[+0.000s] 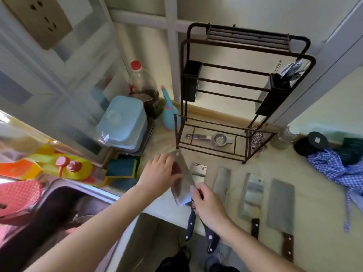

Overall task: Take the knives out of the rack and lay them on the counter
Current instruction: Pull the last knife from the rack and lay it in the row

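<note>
A black wire rack stands at the back of the counter, and I see no knives in its slots. My right hand grips the reddish handle of a cleaver, blade pointing away and tilted just above the counter's left end. My left hand holds the blade's flat side near the spine. To the right, several knives lie side by side: a blue-handled knife partly under my hand, a second blue-handled knife, a steel cleaver and a grey cleaver.
A metal squeezer lies in the rack's base and a cutlery cup hangs on its right. Blue tub, bottle and sponges crowd the left. The sink is lower left. A checked cloth lies at right.
</note>
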